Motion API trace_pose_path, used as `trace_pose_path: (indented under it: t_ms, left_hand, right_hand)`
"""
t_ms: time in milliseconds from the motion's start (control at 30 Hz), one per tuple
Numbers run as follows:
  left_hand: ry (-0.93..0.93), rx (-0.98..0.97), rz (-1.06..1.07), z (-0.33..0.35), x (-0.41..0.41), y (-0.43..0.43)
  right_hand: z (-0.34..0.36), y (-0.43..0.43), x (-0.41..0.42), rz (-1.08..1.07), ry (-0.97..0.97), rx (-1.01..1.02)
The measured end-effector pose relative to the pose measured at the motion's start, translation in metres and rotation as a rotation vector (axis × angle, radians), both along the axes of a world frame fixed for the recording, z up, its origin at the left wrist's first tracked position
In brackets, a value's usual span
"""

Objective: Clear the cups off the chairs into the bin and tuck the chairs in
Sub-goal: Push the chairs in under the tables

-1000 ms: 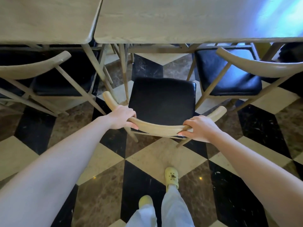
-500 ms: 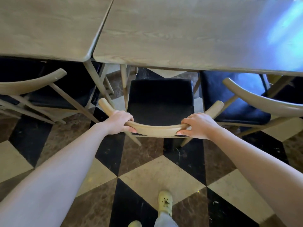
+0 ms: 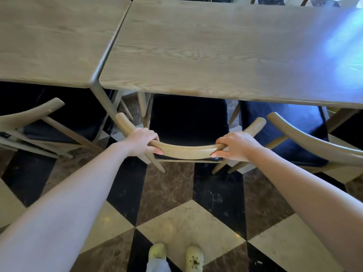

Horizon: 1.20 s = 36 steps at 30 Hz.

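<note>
A wooden chair (image 3: 186, 152) with a curved pale backrest and a black seat cushion (image 3: 188, 118) stands in front of me. The far half of its seat is under the edge of the right wooden table (image 3: 225, 55). My left hand (image 3: 142, 142) grips the left part of the backrest. My right hand (image 3: 235, 146) grips the right part. No cup or bin is in view.
A second wooden table (image 3: 49, 40) adjoins on the left. Similar chairs are tucked in at the left (image 3: 31, 112) and right (image 3: 306, 138), close beside the middle one. The floor is chequered black, brown and cream tile (image 3: 188, 224). My feet in pale yellow clogs (image 3: 176, 256) are at the bottom.
The chair has slid forward under the table with both hands on its backrest. I have stepped closer, so more of the tabletops shows.
</note>
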State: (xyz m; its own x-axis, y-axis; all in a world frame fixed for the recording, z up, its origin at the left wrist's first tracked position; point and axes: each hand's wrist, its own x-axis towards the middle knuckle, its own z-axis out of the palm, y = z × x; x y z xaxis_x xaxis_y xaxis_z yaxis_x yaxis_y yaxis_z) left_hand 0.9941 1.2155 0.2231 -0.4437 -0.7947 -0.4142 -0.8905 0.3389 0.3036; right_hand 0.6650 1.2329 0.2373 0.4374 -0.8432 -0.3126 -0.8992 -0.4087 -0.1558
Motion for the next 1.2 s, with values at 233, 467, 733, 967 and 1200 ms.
trace_pose_path:
  t_ms: [233,467,733,967,1200]
  left_hand:
    - [-0.020,-0.009,-0.025,0.005,0.005,-0.033]
    - [-0.047,-0.034,-0.073,0.013,0.013,-0.054]
    - [-0.020,-0.027,-0.123,0.005,0.030,-0.047]
    - [-0.028,-0.041,-0.141,0.010,0.040,-0.045]
    - [-0.015,-0.036,-0.097,0.009,0.044,-0.039]
  right_hand:
    - [-0.011,-0.015,0.006,-0.082,-0.086,0.031]
    - [-0.009,-0.032,0.006,-0.107,-0.158,0.067]
    - [-0.028,-0.016,0.021,-0.087,-0.145,0.029]
    - [-0.035,-0.010,0.032,-0.093,-0.160,-0.016]
    - [-0.039,-0.006,0.037,-0.098,-0.165,-0.084]
